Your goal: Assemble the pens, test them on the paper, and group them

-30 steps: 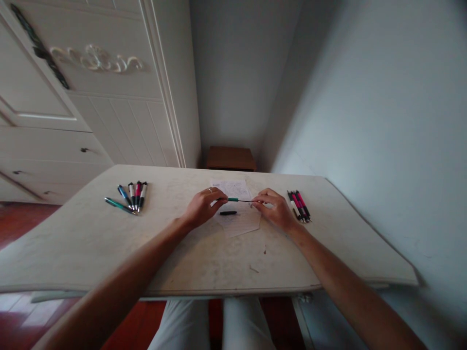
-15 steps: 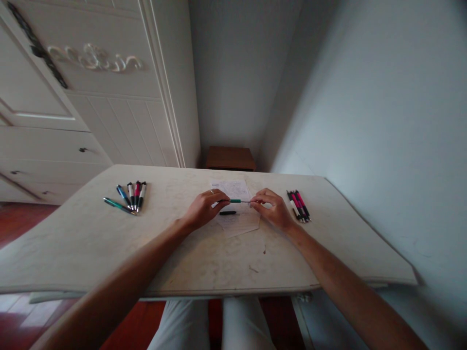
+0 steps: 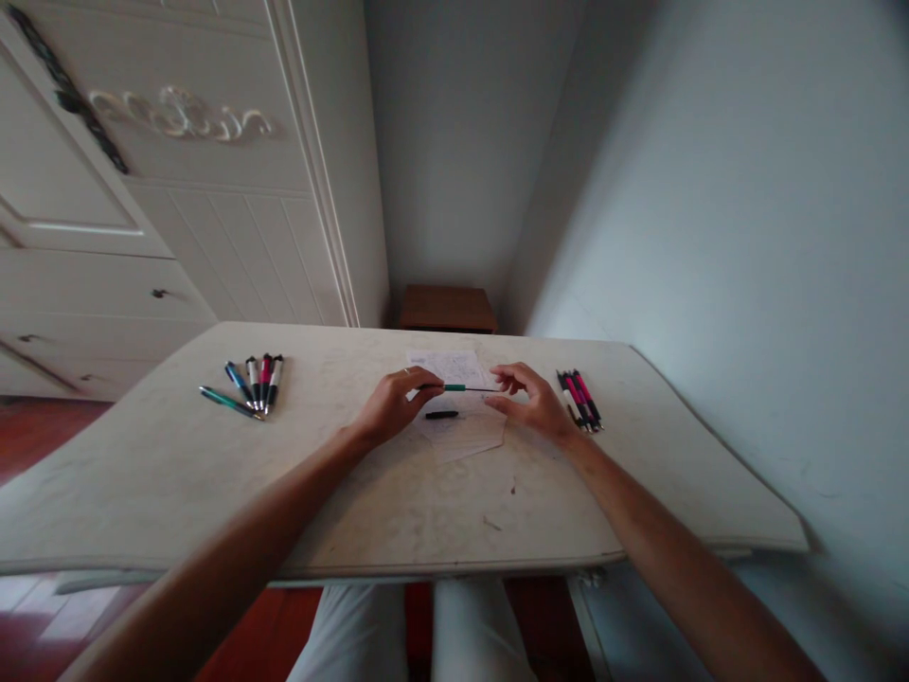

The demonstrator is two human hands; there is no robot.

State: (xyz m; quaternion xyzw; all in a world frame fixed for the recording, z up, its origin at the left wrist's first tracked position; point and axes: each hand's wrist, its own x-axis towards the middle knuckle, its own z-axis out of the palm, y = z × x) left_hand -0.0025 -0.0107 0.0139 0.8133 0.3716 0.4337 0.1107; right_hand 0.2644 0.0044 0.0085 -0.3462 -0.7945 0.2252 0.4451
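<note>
My left hand [image 3: 393, 403] is closed on a green pen barrel [image 3: 454, 387], held level above the papers. A thin dark refill [image 3: 483, 389] sticks out of the barrel's right end. My right hand [image 3: 527, 400] is around the refill's tip with thumb and fingers apart; it does not seem to grip it. Below the barrel, a short black pen part [image 3: 441, 415] lies on the handwritten papers [image 3: 465, 439].
Several pens [image 3: 264, 381] lie fanned at the left of the white table [image 3: 341, 521], with a green pen [image 3: 228, 402] beside them. More pink, white and black pens [image 3: 580, 400] lie at the right. A wall [image 3: 745, 284] borders the right side.
My right thumb and fingers have come apart from the refill, which they pinched before. More of the refill's length shows now. My left hand has kept its hold on the green barrel.
</note>
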